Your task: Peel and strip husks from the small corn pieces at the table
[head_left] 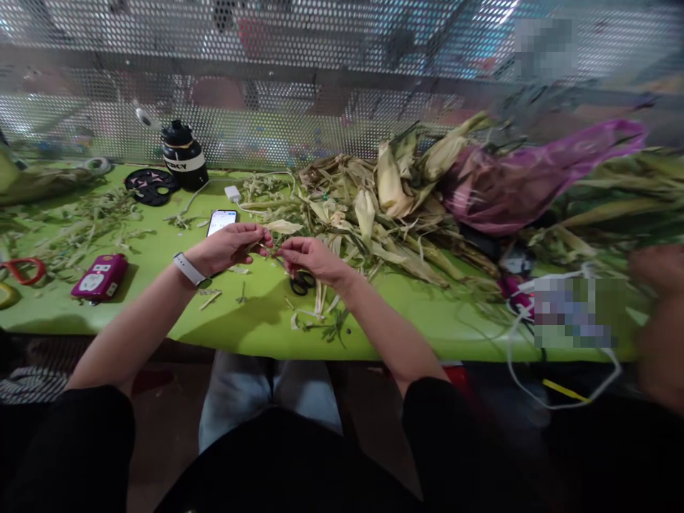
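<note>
Above the green table, my left hand (pixel 238 246) and my right hand (pixel 311 258) meet with their fingertips pinched close together. Between them is a thin plant piece (pixel 271 249), too small to tell its exact kind. A pale strip of husk (pixel 283 226) shows just beyond the fingers; whether it is held is unclear. Black-handled scissors (pixel 303 283) lie beneath my right hand. Partly behind my left hand is a lit phone (pixel 221 219). Loose stems and leaf scraps (pixel 334 326) are scattered nearer to me.
A large heap of corn husks (pixel 392 192) and a purple plastic bag (pixel 513 185) fill the back right. At left are a black bottle (pixel 184 157), a magenta device (pixel 100 276) and orange scissors handles (pixel 26 271). Another person's arm (pixel 662 320) reaches in at right, near white cables.
</note>
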`<action>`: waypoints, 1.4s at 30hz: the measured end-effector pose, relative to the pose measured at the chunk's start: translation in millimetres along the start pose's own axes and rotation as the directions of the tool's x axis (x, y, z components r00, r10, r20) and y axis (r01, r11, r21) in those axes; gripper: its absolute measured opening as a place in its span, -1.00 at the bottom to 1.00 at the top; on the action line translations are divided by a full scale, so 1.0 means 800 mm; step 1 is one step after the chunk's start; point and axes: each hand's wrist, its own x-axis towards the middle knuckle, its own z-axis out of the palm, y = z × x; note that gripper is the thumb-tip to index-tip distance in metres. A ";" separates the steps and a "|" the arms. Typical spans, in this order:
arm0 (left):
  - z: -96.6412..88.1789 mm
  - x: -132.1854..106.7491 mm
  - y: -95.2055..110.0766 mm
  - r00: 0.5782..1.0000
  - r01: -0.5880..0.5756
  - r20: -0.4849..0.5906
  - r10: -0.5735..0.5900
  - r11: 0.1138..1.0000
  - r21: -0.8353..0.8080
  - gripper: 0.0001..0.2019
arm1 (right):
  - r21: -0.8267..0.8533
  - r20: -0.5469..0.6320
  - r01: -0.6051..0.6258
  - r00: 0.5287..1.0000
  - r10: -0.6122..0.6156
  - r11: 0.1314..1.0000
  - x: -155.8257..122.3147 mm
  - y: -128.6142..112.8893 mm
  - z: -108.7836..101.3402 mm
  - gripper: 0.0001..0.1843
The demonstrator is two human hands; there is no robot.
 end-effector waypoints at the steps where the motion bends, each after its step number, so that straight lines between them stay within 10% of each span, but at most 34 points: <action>1: -0.002 0.003 -0.003 1.000 0.005 -0.004 -0.005 1.000 0.003 -0.83 | -0.006 -0.037 0.010 0.999 -0.010 1.000 0.001 0.002 -0.006 -0.53; 9: -0.011 0.030 -0.024 0.999 0.035 0.014 -0.034 0.996 -0.076 -0.85 | -0.045 -0.297 0.086 0.950 -0.095 0.995 0.000 0.003 -0.031 -0.66; 15: -0.009 0.043 -0.032 0.993 0.059 0.109 -0.047 0.993 -0.104 -0.85 | -0.002 -0.085 -0.013 0.996 0.013 1.000 0.000 0.012 -0.025 -0.50; 19: -0.013 0.044 -0.038 0.992 0.072 0.114 -0.062 0.993 -0.090 -0.83 | -0.035 -0.159 -0.051 0.986 0.045 0.998 0.004 0.021 -0.028 -0.63; 31: -0.012 0.036 -0.041 0.999 0.033 0.029 -0.042 0.965 0.260 -0.79 | -0.649 -0.146 0.039 0.974 -0.174 0.760 -0.015 -0.002 -0.037 -0.75; 42: -0.014 0.039 -0.045 0.987 0.078 0.113 -0.111 0.962 0.263 -0.78 | -0.393 -0.369 0.156 0.876 -0.311 0.906 -0.016 -0.012 -0.046 -0.61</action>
